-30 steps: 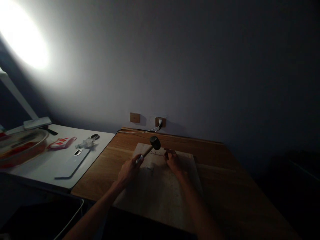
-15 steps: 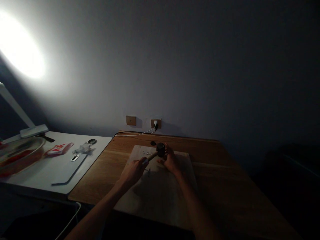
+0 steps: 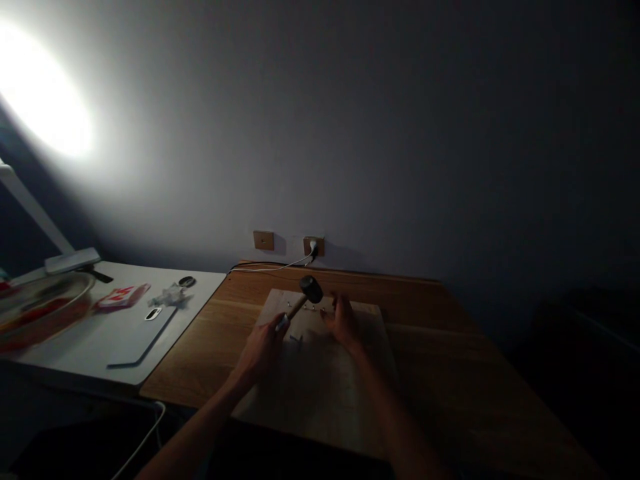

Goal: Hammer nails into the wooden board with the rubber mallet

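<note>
My left hand (image 3: 265, 347) is closed round the wooden handle of a mallet (image 3: 311, 289). Its dark head is raised a little above the far part of a pale wooden board (image 3: 320, 400). My right hand (image 3: 344, 327) is over the board's far right part, fingers apart, its thumb beside a small shiny nail-like pin (image 3: 323, 309). Several such pins stand in a row along the far side, among them one (image 3: 289, 304) at the left end. A few loose pins (image 3: 296, 339) lie on the board, right of my left hand.
The board lies on a brown wooden table (image 3: 200, 340). On the white table (image 3: 65, 357) at left are a lamp base (image 3: 73, 261), a bowl (image 3: 45, 307), a red-and-white packet (image 3: 121, 298), crumpled clear plastic (image 3: 173, 295) and a flat grey slab (image 3: 145, 337). Cables (image 3: 270, 269) run to a wall socket (image 3: 314, 246).
The mallet head has lifted away from my right hand, up and to the left. A pin by my right thumb now shows. My right hand's fingers have spread slightly.
</note>
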Demonstrator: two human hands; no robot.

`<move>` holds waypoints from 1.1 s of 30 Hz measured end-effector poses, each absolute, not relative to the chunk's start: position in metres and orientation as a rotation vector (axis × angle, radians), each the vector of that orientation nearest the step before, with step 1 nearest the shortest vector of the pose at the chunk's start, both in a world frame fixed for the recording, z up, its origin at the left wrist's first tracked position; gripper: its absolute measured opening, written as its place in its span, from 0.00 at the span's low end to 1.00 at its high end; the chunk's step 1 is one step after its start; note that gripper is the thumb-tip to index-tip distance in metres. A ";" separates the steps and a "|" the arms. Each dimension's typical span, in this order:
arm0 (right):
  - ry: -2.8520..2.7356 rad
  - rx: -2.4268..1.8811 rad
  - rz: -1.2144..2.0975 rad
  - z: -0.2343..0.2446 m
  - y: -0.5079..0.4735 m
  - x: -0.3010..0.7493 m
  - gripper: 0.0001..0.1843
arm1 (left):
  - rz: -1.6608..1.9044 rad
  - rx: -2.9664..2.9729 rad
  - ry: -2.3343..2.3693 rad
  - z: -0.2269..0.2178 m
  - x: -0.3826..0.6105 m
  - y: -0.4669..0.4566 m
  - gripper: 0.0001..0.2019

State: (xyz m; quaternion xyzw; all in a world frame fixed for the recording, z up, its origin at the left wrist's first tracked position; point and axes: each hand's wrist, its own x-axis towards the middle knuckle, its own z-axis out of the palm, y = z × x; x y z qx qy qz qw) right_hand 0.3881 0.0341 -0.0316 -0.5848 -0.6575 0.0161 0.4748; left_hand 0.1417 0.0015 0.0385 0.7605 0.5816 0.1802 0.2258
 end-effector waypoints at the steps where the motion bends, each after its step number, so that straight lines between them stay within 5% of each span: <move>1: -1.614 -1.422 0.064 -0.027 0.032 0.384 0.21 | 0.531 2.080 1.607 0.036 0.140 0.002 0.25; 4: -1.836 -1.352 0.271 -0.016 0.021 0.368 0.13 | 0.615 2.038 1.602 0.031 0.138 0.003 0.26; 9: -2.168 -1.248 0.554 -0.007 0.004 0.348 0.12 | 0.663 1.945 1.626 0.027 0.136 0.005 0.26; 33: -1.964 -1.250 0.641 -0.012 0.013 0.359 0.05 | 0.722 1.889 1.597 0.019 0.133 0.012 0.26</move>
